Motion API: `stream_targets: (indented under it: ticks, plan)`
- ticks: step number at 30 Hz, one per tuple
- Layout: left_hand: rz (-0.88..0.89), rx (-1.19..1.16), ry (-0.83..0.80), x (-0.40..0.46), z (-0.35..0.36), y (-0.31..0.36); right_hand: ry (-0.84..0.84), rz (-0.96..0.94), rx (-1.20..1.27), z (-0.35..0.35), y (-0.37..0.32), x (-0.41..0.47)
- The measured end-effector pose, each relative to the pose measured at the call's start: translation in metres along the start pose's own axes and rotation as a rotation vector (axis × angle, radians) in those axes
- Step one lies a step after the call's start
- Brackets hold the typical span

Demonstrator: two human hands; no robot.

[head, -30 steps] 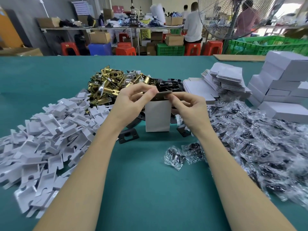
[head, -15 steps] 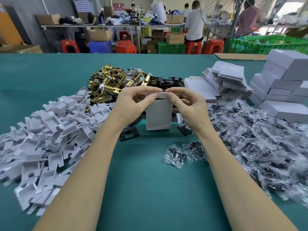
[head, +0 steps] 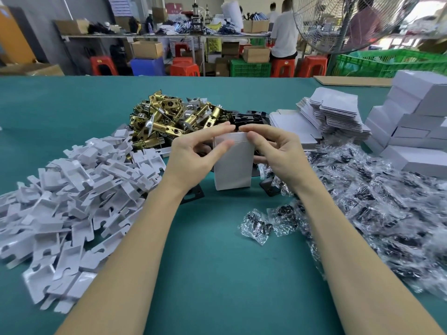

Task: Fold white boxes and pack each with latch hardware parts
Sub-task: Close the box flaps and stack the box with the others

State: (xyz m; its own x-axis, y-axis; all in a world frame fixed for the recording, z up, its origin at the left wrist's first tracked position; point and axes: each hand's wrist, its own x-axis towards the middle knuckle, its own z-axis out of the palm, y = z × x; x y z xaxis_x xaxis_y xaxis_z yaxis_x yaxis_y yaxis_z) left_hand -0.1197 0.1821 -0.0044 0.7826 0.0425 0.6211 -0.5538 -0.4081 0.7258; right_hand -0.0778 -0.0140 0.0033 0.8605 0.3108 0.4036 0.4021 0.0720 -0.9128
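Observation:
A white box (head: 232, 170) stands upright on the green table (head: 217, 274), its top flap folded down. My left hand (head: 191, 155) holds its upper left side, thumb on the front face and fingers over the top. My right hand (head: 278, 153) pinches the upper right corner, with its thumb at the top edge. Behind the box lie a heap of brass latches (head: 167, 117) and black plates (head: 249, 117). The contents of the box are hidden.
White plastic inserts (head: 72, 189) are heaped on the left, and clear bags of screws (head: 375, 201) on the right, two of them loose (head: 266, 223) in front. Flat box blanks (head: 333, 110) and folded boxes (head: 418, 122) are stacked at the back right. A black plate (head: 193, 194) lies by my left wrist.
The box top was open with a dark part showing. Both hands have folded the flap down, and the top is now closed.

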Motion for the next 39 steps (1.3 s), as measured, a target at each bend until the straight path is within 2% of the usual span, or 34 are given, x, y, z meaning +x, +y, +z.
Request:
stream_targets:
  ticks: [6,12,18,22,25,27,29,32,34,36,39]
  plan:
    - [-0.043,-0.087,-0.004,0.001,0.0,-0.002,-0.065,-0.007,-0.074,-0.008,-0.005,0.004]
    - [-0.027,-0.068,-0.012,0.001,-0.005,-0.004,-0.116,0.019,-0.064,-0.016,-0.007,0.007]
    - [-0.021,-0.029,-0.072,0.0,-0.009,-0.001,-0.251,0.054,-0.121,-0.029,-0.013,0.012]
    - [-0.065,-0.02,-0.077,0.0,-0.009,0.0,-0.227,0.035,-0.147,-0.028,-0.004,0.01]
    - [-0.061,-0.028,-0.069,0.001,-0.007,0.001,-0.177,0.049,-0.065,-0.022,0.004,0.008]
    - [-0.124,-0.033,-0.108,0.0,-0.006,-0.001,-0.137,0.041,-0.021,-0.017,0.007,0.007]
    - [-0.264,-0.013,-0.233,-0.002,-0.006,-0.006,-0.109,0.044,-0.011,-0.013,0.009,0.008]
    - [-0.395,0.141,-0.39,-0.003,-0.005,-0.015,-0.115,0.09,-0.03,-0.013,0.014,0.007]
    - [-0.408,0.179,-0.385,-0.001,-0.004,-0.016,-0.134,0.151,-0.045,-0.012,0.015,0.006]
    - [-0.433,0.118,-0.355,-0.001,-0.001,-0.015,-0.142,0.193,-0.076,-0.01,0.014,0.005]
    - [-0.551,-0.173,-0.268,0.001,0.005,-0.015,-0.162,0.251,-0.134,-0.012,0.007,0.005]
